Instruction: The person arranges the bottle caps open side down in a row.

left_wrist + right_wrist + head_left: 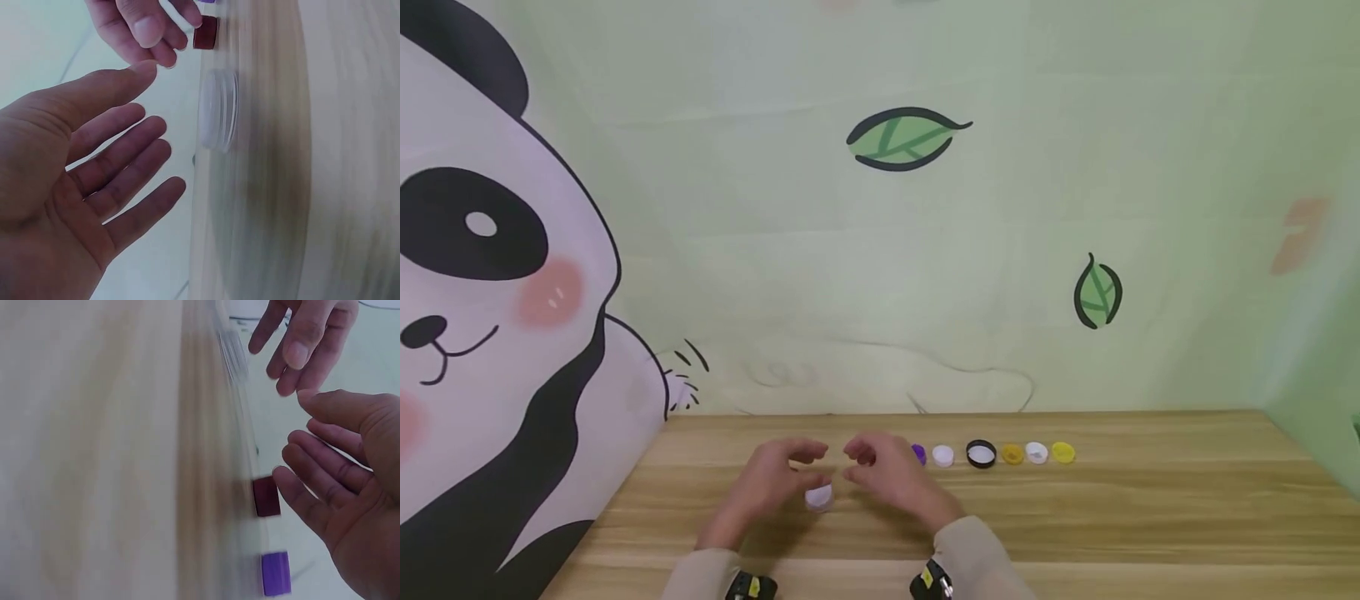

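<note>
My left hand (772, 475) hovers above the wooden table with its fingers loosely bent and nothing in them. Just under its thumb lies a round white lid-like disc (819, 497) with a clear rim, which the left wrist view shows as a clear-edged round piece (219, 111) apart from the hand. Facing it, my right hand (891, 475) is held in the air, also holding nothing. Beyond the right hand's fingers a dark red cap (267, 496) and a purple cap (276, 574) stand on the table; the head view hides the red one behind that hand.
Along the back of the wooden table (1150, 517) runs a row of caps: a white cap (943, 456), a black ring-shaped lid (981, 454), an orange cap (1012, 454), another white cap (1037, 452) and a yellow cap (1063, 452). A printed green backdrop (775, 250) rises behind.
</note>
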`<state>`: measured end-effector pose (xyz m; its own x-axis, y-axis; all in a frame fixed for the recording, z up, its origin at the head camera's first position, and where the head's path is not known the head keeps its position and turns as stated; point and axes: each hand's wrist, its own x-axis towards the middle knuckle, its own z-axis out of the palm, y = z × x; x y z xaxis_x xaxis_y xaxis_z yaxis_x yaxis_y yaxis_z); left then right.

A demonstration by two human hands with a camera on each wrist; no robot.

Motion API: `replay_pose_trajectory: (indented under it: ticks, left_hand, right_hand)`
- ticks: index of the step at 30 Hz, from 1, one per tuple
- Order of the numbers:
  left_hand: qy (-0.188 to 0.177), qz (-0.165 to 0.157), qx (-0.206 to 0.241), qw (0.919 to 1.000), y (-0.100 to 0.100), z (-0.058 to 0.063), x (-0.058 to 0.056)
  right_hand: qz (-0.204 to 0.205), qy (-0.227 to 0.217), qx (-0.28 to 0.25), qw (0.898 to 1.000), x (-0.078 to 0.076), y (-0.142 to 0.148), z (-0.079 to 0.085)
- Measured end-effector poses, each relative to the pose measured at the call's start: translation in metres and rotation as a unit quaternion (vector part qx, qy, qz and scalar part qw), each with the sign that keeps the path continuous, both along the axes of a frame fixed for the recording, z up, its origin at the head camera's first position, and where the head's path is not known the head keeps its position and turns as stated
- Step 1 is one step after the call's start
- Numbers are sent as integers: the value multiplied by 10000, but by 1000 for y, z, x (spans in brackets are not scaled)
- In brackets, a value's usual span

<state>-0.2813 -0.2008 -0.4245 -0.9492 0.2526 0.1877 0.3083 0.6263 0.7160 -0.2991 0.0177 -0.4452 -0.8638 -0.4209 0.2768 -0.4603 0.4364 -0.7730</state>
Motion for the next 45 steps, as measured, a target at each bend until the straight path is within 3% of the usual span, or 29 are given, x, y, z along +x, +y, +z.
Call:
replay_pose_trajectory:
  ticks: [11,19,28,36,45]
  left_hand:
    - [432,62,17,9990,24,-2,-14]
    - [425,27,105,9990,40,-5,-25]
    - [430,16,157,9990,52,-9,-34]
    - [411,9,231,9989,52,-11,-35]
    - [277,-317,333,9986,55,-19,-37]
  right_hand:
    - [-439,97,30,9990,-13,28,9]
    - [-503,260,173,9982,-20,43,9]
    - [-459,158,691,9964,-24,45,7]
    - [-265,54,706,9971,-26,46,5]
    - [-99,220,988,9948,-26,44,-2]
